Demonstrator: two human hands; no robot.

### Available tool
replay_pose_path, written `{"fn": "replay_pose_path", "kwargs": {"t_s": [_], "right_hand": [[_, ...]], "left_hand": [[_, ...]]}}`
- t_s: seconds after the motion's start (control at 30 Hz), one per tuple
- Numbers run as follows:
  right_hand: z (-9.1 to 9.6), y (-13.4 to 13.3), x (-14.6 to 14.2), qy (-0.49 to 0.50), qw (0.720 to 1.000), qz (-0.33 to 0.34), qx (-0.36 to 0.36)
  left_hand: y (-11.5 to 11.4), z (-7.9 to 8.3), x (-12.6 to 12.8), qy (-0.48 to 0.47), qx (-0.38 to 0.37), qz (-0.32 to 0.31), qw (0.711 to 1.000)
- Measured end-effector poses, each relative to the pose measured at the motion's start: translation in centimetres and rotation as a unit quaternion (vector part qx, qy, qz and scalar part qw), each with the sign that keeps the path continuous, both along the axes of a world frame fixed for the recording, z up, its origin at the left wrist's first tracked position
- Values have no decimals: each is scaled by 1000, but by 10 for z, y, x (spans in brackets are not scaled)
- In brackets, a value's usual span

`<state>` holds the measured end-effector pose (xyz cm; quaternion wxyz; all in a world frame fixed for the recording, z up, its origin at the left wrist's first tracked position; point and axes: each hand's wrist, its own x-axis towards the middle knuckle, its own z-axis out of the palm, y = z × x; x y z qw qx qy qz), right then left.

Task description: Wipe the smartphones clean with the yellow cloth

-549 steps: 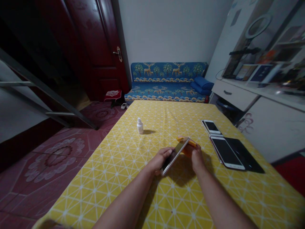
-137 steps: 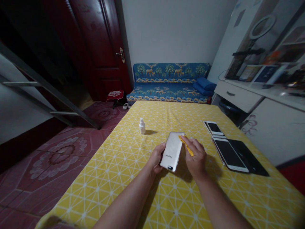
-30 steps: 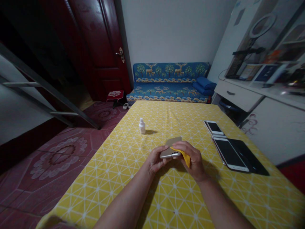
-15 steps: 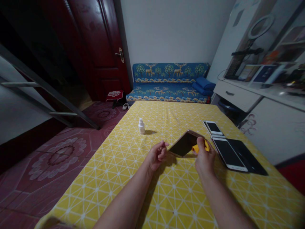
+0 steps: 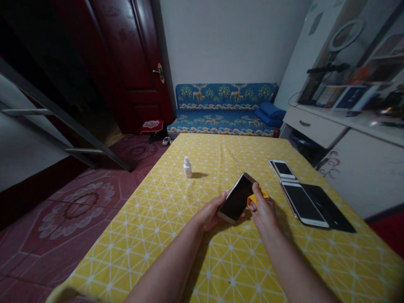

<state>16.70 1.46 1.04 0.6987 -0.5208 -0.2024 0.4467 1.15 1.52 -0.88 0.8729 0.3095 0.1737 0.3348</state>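
Phone, screen up and tilted, is gripped along its lower edge by the closed left hand above the middle of the table; yellow cloth is pinched by the closed right hand against the phone's right edge, just beside a second phone lying near the table's right edge

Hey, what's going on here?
A person at a table with a yellow cloth cover holds a phone, screen up, in their left hand. Their right hand pinches a yellow cloth at the phone's edge. A small white bottle stands farther along the table; another phone and a smaller one lie to the right.
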Motion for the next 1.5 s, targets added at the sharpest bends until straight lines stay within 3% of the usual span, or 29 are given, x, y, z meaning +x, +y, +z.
{"fn": "replay_pose_path", "kwargs": {"t_s": [0.23,0.53,0.73,0.87,1.07,1.17,1.33,1.5], "right_hand": [[-4,0,1,-54,998,-8,-17],[-7,0,7,-180,983,-24,34],[-19,9,16,-193,974,-62,101],[-22,11,18,-212,966,-101,106],[-12,5,13,-244,956,-54,154],[-7,3,12,-266,949,-67,156],[-3,1,9,-367,906,-88,191],[-8,0,3,-521,818,-41,242]], "left_hand": [[2,-2,-4,18,13,-32,999],[0,1,-1,-34,-12,-40,999],[9,-6,-5,-55,-74,18,996],[11,-5,-7,-67,-94,47,992],[10,-4,-6,-45,-110,48,992],[9,-4,-4,-43,-95,39,994],[8,-5,-2,-37,-63,9,997],[7,-7,0,-38,-61,15,997]]}}
